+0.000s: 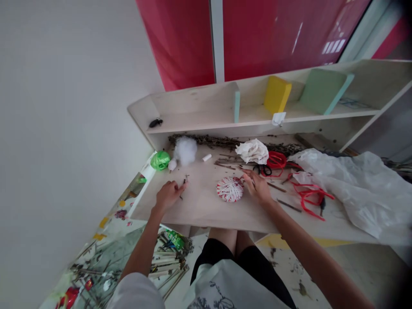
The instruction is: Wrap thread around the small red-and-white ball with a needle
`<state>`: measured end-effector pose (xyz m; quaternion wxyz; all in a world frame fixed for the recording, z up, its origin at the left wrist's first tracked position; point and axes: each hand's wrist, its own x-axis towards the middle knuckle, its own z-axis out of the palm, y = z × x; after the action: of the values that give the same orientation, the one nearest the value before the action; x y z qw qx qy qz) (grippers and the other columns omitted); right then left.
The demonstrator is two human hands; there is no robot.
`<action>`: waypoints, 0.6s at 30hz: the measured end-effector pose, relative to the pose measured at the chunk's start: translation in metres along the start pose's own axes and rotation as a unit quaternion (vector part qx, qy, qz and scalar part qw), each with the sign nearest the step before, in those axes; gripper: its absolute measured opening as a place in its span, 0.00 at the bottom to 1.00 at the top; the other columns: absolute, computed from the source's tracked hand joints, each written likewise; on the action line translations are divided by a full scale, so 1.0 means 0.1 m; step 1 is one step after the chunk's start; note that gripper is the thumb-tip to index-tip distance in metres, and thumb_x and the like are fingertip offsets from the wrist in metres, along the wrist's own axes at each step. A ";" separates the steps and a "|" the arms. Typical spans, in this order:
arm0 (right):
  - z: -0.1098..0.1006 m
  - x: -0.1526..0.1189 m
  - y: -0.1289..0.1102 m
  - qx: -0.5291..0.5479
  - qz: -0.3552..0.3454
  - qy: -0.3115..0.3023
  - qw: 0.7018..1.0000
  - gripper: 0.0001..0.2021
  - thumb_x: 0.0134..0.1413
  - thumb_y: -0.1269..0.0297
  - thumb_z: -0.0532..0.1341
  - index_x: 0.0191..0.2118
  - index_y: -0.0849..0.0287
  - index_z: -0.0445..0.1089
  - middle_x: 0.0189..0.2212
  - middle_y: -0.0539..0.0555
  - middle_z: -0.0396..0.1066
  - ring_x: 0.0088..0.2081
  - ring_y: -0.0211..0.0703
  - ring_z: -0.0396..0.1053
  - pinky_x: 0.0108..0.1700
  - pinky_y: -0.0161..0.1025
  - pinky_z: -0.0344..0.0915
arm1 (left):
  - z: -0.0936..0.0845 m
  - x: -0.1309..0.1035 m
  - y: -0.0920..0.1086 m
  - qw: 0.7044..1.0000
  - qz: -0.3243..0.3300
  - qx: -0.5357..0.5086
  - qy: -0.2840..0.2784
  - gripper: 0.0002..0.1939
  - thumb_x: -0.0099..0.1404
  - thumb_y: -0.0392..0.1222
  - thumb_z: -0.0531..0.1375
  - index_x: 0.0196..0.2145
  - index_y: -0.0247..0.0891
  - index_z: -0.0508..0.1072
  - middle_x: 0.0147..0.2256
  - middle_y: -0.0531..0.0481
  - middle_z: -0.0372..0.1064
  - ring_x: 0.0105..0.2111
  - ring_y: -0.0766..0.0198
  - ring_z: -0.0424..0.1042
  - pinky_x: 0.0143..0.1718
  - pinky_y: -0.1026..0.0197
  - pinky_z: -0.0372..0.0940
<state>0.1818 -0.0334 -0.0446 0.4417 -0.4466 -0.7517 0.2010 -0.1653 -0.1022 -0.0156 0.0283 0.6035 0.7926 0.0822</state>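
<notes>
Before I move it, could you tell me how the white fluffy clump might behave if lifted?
The white fluffy clump looks wispy, so it is probably light for its bulk. Its fuzzy edges suggest it would squash and might shed strands.

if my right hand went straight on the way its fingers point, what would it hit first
Probably the thin brown sticks lying just past the fingertips of your right hand, though its height above the desk is unclear.

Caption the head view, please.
Left hand at a thin dark stick, right hand beside a red-and-white wound ball, on a pale desk.
</notes>
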 end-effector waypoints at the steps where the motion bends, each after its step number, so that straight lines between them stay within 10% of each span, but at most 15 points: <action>1: 0.00 0.00 0.00 0.001 0.001 0.001 1.000 0.21 0.63 0.50 0.48 0.48 0.60 0.68 0.41 0.62 0.75 0.41 0.51 0.74 0.44 0.48 0.69 | 0.01 -0.01 0.04 1.000 0.015 0.009 -0.013 0.28 0.61 0.68 0.47 0.25 0.40 0.67 0.32 0.45 0.68 0.34 0.57 0.70 0.31 0.60 0.60; 13: 0.00 0.01 -0.02 0.008 0.032 0.008 0.999 0.22 0.62 0.48 0.48 0.46 0.60 0.70 0.37 0.61 0.75 0.39 0.52 0.74 0.42 0.47 0.68 | 0.08 -0.02 0.09 0.997 0.071 -0.004 -0.001 0.21 0.68 0.54 0.46 0.28 0.39 0.69 0.33 0.45 0.67 0.36 0.59 0.68 0.36 0.60 0.59; 18: -0.20 0.16 0.16 0.020 0.123 0.183 0.975 0.31 0.62 0.44 0.40 0.38 0.64 0.72 0.30 0.61 0.74 0.34 0.48 0.72 0.40 0.45 0.67 | 0.07 -0.05 0.12 0.996 0.070 -0.048 0.033 0.22 0.67 0.56 0.46 0.26 0.39 0.66 0.31 0.48 0.66 0.32 0.62 0.67 0.33 0.62 0.58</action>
<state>0.2027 -0.0139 -0.0375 0.5527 -0.5561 -0.5930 0.1833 -0.1513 -0.1035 -0.0204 0.0260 0.6522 0.7442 0.1419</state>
